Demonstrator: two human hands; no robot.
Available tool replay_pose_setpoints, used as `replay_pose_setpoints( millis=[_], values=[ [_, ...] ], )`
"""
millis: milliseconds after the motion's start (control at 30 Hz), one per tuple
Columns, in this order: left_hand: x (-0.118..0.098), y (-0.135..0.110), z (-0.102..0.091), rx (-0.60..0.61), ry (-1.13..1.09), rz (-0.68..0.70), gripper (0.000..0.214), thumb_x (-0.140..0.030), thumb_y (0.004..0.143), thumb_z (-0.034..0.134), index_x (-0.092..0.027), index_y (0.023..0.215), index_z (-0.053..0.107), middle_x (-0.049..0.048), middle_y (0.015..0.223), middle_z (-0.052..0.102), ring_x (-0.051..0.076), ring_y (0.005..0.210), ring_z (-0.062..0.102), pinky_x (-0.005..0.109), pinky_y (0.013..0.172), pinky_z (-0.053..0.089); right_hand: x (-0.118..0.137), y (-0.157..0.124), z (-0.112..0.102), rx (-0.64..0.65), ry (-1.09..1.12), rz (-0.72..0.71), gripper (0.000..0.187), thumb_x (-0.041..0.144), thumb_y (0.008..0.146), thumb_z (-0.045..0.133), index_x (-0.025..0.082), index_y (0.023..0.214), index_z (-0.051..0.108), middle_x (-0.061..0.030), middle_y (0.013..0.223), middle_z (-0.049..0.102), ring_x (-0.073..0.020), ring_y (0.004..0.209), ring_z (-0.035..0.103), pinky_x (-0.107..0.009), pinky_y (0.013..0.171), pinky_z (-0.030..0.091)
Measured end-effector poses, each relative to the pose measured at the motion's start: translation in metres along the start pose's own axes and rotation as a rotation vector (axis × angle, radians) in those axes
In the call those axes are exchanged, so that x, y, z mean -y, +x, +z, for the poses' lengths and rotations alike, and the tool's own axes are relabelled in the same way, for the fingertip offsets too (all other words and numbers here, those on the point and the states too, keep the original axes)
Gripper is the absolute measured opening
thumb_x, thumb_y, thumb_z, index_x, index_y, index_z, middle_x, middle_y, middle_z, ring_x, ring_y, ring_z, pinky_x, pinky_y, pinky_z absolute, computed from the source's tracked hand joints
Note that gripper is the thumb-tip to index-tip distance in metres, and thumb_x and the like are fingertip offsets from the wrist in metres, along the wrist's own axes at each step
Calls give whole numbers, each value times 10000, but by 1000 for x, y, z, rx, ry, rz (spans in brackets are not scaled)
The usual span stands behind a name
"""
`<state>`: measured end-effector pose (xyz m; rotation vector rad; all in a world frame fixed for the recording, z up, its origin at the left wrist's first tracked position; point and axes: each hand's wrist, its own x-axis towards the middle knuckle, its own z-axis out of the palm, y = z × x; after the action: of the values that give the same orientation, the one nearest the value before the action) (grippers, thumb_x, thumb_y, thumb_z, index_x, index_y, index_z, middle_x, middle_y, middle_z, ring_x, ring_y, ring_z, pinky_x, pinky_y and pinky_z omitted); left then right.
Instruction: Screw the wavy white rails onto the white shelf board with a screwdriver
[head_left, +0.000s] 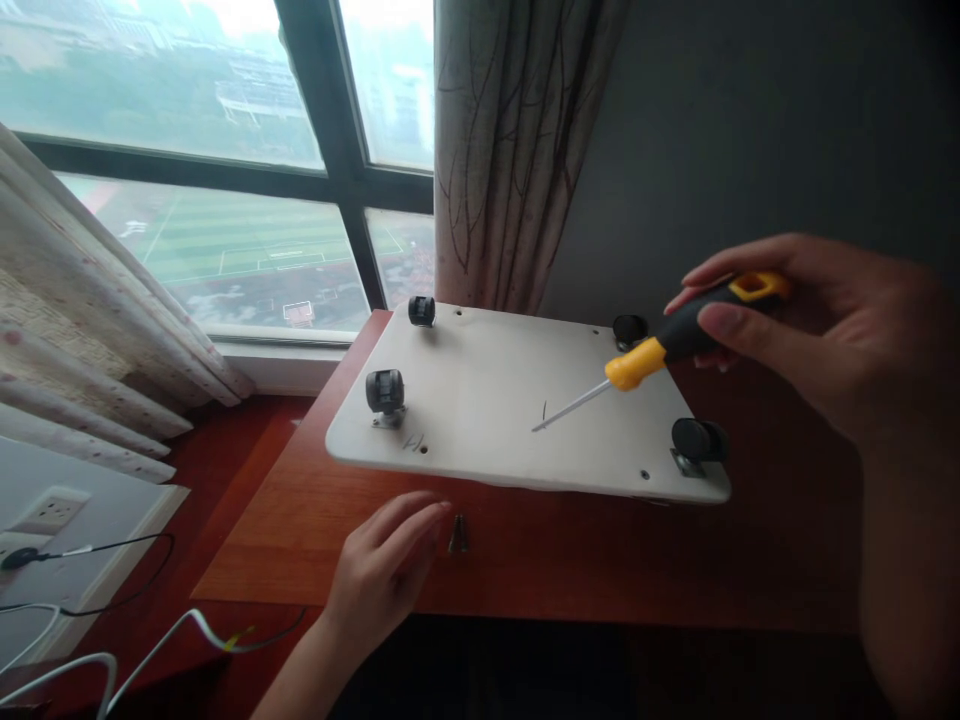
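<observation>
A screwdriver (637, 362) with a black and yellow handle is in my right hand (832, 320), fingers and thumb around the handle. Its metal shaft slants down to the left, the tip over the middle of a white board (495, 390). Black casters stand at the board's corners, among them a front left caster (385, 392) and a front right caster (697, 440). In front of the board my left hand (390, 550) has its fingers curled together; whatever they may hold is hidden. Just right of those fingertips, a few screws (458, 534) are on the table.
The board lies on a reddish-brown wooden table (270, 560). A window (225, 230) and curtains (517, 150) are behind it. At lower left are a wall socket (56, 510) with a black plug and white cables (187, 620) near the table's edge.
</observation>
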<state>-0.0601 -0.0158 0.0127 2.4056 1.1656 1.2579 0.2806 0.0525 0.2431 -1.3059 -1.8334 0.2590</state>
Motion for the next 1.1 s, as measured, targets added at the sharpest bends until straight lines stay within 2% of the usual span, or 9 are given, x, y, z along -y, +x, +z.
replay_pose_setpoints(
  millis=[67, 133, 333, 567, 667, 767, 900, 1000, 1100],
  values=[
    [2, -1, -2, 199, 59, -8, 282, -104, 960, 555, -220, 1206, 631, 93, 1135, 678, 198, 964, 692, 291, 796, 581, 5, -23, 4, 60, 53, 12, 234, 426, 853, 756, 303, 1050, 727, -20, 981, 718, -147, 688, 690, -250, 571, 571],
    [2, 0, -2, 331, 93, -20, 240, -168, 994, 527, -222, 1206, 627, 98, 1145, 674, 198, 938, 694, 296, 783, 577, 5, -42, 8, 121, 62, 13, 223, 413, 860, 746, 315, 1057, 718, -1, 963, 721, -139, 660, 677, -247, 561, 559],
    [-6, 6, -4, 434, 145, -47, 217, -230, 1015, 496, -223, 1180, 638, 94, 1097, 676, 185, 880, 694, 281, 759, 571, -7, -84, 21, 198, 12, 22, 213, 356, 896, 700, 318, 1106, 691, -2, 1032, 728, -175, 850, 688, -278, 716, 557],
    [-13, 5, -6, 386, 156, -76, 244, -231, 983, 544, -237, 1201, 652, 81, 1018, 683, 188, 825, 702, 261, 703, 575, -16, -111, 40, 212, 101, 88, 219, 321, 902, 684, 344, 1120, 670, -18, 1012, 717, -194, 865, 695, -291, 704, 579],
    [-25, 12, -9, 322, 41, -111, 279, -260, 962, 606, -246, 1238, 641, 87, 1091, 687, 192, 912, 709, 254, 766, 588, -2, -116, 55, 221, 144, 55, 235, 300, 903, 688, 348, 1129, 649, -18, 1020, 714, -191, 885, 693, -290, 730, 582],
    [-46, 26, -15, 215, -84, -104, 455, -369, 921, 689, -251, 1344, 573, 99, 1149, 699, 212, 975, 710, 269, 820, 596, 19, -116, 78, 270, 245, 8, 267, 311, 893, 709, 342, 1144, 623, -16, 1037, 714, -186, 893, 695, -289, 753, 590],
    [-67, 42, -18, 35, -143, -40, 456, -443, 929, 664, -261, 1338, 571, 64, 1025, 749, 196, 841, 728, 248, 703, 599, 43, -110, 106, 341, 441, -56, 372, 349, 867, 754, 314, 1197, 587, -12, 1106, 706, -170, 981, 691, -272, 871, 572],
    [-65, 39, -22, -57, -118, -143, 358, -352, 921, 687, -249, 1258, 622, 47, 1027, 766, 189, 806, 743, 247, 699, 601, 43, -108, 116, 395, 520, -27, 542, 405, 905, 700, 288, 1382, 469, -39, 1214, 670, -158, 972, 683, -262, 853, 570],
    [-52, 26, -29, -90, -168, -322, 308, -271, 889, 714, -220, 1186, 651, 33, 975, 776, 182, 758, 745, 256, 705, 610, 31, -116, 128, 440, 349, 13, 324, 311, 992, 548, 240, 1307, 517, -47, 1117, 674, -155, 868, 669, -285, 798, 556]
  ],
)
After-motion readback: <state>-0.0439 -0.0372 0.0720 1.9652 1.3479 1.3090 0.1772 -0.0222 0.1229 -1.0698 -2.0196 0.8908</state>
